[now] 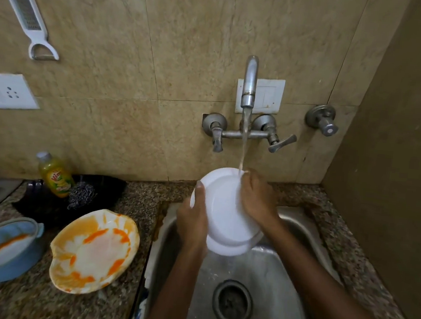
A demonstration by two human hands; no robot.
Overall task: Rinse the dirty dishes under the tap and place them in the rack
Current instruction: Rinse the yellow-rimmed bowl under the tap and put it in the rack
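A white plate is tilted on edge over the steel sink, its underside toward me. My left hand grips its left rim, thumb on the back. My right hand holds the upper right rim, fingers curled over the edge. Water runs from the tap onto the plate's top edge by my right fingers. On the counter to the left lies a white plate smeared with orange sauce. A blue bowl with orange smears stands at the far left.
A yellow dish-soap bottle and steel scrubber sit on a black holder behind the dirty plate. A grater-peeler hangs on the tiled wall, with a socket below it. The wall closes in on the right. Sink drain lies below the plate.
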